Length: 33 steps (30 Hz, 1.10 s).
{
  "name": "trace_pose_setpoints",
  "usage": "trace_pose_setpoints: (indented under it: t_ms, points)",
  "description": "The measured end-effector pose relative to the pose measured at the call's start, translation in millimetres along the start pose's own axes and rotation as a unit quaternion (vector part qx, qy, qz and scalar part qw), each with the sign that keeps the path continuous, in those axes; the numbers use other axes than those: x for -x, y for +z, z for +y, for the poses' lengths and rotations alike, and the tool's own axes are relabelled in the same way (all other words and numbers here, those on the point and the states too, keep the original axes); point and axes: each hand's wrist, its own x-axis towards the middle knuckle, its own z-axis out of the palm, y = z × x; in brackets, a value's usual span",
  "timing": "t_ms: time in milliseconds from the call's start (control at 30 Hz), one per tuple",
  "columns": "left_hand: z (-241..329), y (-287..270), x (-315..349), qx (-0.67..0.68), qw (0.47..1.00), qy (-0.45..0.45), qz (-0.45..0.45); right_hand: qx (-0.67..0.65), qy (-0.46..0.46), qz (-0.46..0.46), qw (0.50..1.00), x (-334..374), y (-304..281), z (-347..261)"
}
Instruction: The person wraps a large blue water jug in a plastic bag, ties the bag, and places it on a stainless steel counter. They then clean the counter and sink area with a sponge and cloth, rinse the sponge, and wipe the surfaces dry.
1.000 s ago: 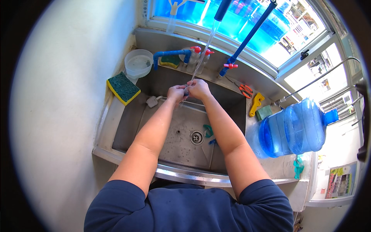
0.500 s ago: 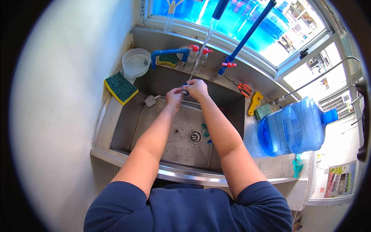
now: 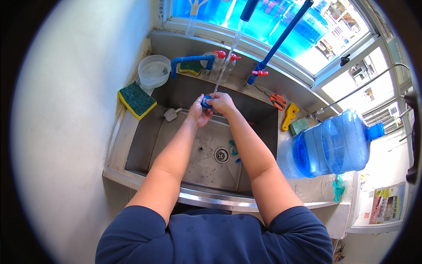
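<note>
A small round blue cap (image 3: 205, 102) is held between my two hands over the far part of the steel sink (image 3: 173, 149). Fingers of my left hand (image 3: 199, 113) curl round its left side and underneath. My right hand (image 3: 222, 103) pinches it from the right, thumb and fingers on its top. From a blue pipe (image 3: 249, 11) above, a stream of water (image 3: 229, 61) runs down to just behind my fingers. Both hands look wet.
A large blue water jug (image 3: 332, 145) lies on the right counter, near orange-handled scissors (image 3: 277, 101), a yellow tool (image 3: 289, 117) and a green block (image 3: 299, 126). On the left sit a sponge (image 3: 137, 100) and a plastic tub (image 3: 154, 77). Clear bottles (image 3: 228, 70) and a blue faucet (image 3: 191, 59) line the back.
The cap has turned so that its round blue face shows, where before it was mostly hidden by my fingers. My left hand has rolled palm-up beneath it; my right has shifted slightly left.
</note>
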Motion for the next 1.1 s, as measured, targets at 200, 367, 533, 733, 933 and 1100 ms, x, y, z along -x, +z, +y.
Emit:
trace_pose_setpoints:
  t_ms: [200, 367, 533, 733, 933, 1100]
  points:
    - [1.0, 5.3, -2.3, -0.059, 0.998, 0.023, 0.03, 0.262, -0.1, -0.047, 0.959, 16.4, -6.6, -21.9]
    - [-0.4, 18.2, 7.6, -0.019, 0.999, 0.024, 0.027, 0.112, -0.055, 0.081, 0.989, 24.3, -11.0, -14.4]
    - [-4.2, 12.3, 15.3, -0.192, 0.97, 0.099, 0.11, 0.002, -0.046, 0.072, 0.996, 13.6, -2.5, 3.1]
    - [-1.3, -4.0, 16.3, -0.137, 0.986, 0.053, 0.082, -0.104, 0.004, -0.053, 0.993, 12.1, 0.6, 9.4]
    - [0.2, -4.8, 15.1, -0.198, 0.965, 0.121, 0.119, 0.202, -0.192, 0.075, 0.958, 22.3, -1.3, 5.6]
    - [-3.6, -4.8, 16.1, -0.231, 0.956, 0.166, 0.074, 0.221, -0.212, 0.13, 0.943, 23.4, 6.2, 3.9]
